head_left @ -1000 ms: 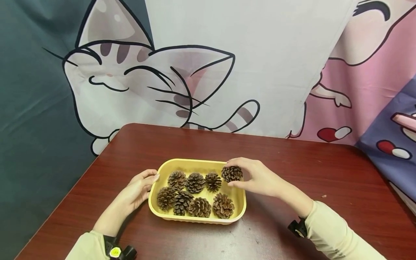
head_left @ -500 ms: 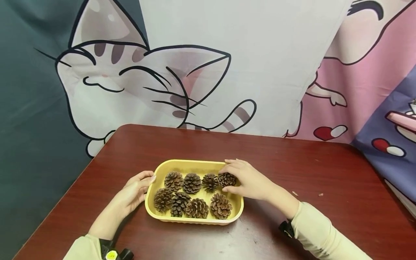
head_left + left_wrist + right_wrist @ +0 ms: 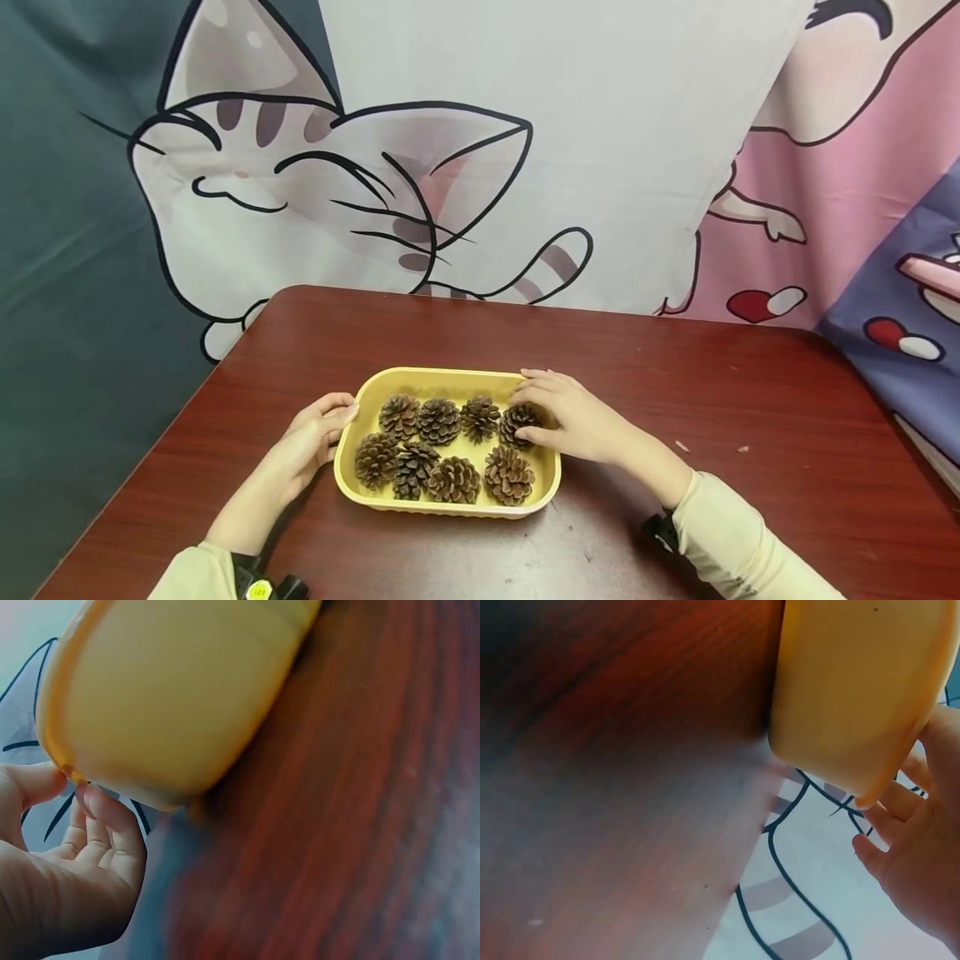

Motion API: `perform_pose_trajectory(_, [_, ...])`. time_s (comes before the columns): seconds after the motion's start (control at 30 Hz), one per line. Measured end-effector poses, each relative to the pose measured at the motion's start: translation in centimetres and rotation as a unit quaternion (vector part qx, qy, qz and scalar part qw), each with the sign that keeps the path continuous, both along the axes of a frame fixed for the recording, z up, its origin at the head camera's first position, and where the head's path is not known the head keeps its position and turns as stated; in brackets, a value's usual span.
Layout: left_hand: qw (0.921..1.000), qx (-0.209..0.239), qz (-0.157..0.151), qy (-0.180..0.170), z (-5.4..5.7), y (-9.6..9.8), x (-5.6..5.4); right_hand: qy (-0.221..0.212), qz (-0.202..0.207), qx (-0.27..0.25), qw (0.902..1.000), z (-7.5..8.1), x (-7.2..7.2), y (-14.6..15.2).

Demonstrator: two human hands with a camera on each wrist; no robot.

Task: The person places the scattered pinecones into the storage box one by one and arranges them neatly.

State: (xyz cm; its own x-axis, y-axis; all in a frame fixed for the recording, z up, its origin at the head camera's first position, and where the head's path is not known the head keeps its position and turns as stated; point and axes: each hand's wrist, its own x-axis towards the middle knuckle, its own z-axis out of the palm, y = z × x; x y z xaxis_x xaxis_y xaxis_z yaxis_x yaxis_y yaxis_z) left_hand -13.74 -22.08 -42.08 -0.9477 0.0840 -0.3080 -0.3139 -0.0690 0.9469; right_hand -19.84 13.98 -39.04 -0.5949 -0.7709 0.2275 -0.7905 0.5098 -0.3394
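Note:
A yellow plastic tray [image 3: 450,510] stands on the table, with several brown pine cones [image 3: 453,481] in two loose rows inside. My left hand [image 3: 306,442] holds its left end, thumb at the rim and fingers against the outside; the left wrist view shows this pinch at the tray's corner [image 3: 187,690]. At the back right corner, my right hand [image 3: 573,417] reaches over the rim. Its thumb and fingers are curled round a pine cone [image 3: 517,427] inside, partly hidden behind the hand. In the right wrist view the other fingers [image 3: 889,817] hang outside the tray wall [image 3: 847,697].
The reddish-brown table [image 3: 375,325] extends around the tray. A few small flakes [image 3: 681,446] lie on it to the right. Behind the far edge hangs a cloth backdrop [image 3: 637,167] printed with cartoon cats. Both wrists carry black camera straps [image 3: 660,531].
My right hand has brought its pine cone left and down into the tray's back right corner, and the cone has turned there. The left hand keeps its hold on the tray.

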Motion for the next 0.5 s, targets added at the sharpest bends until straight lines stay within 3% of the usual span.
perform_pose_trajectory(0.17, [0.9996,-0.027,-0.004,-0.008,-0.7,-0.3,-0.3,-0.029,-0.030,-0.069,0.9967,-0.9,0.3,0.6])
perform_pose_trajectory(0.23, [0.9992,-0.036,0.003,-0.015,-1.1,-0.6,0.0,-0.030,-0.049,-0.096,0.9938,-1.4,0.5,0.7])
perform_pose_trajectory(0.37, [0.9968,-0.074,0.027,-0.011,-1.8,-1.2,0.8,-0.022,-0.120,-0.128,0.9842,-2.4,0.6,1.1])
perform_pose_trajectory(0.43, [0.9923,-0.119,0.030,0.013,-2.0,-1.5,1.0,-0.025,-0.167,-0.136,0.9763,-2.8,0.5,1.6])
perform_pose_trajectory(0.5, [0.9814,-0.183,0.029,0.052,-2.0,-1.8,1.3,-0.031,-0.215,-0.133,0.9670,-3.4,0.2,2.2])
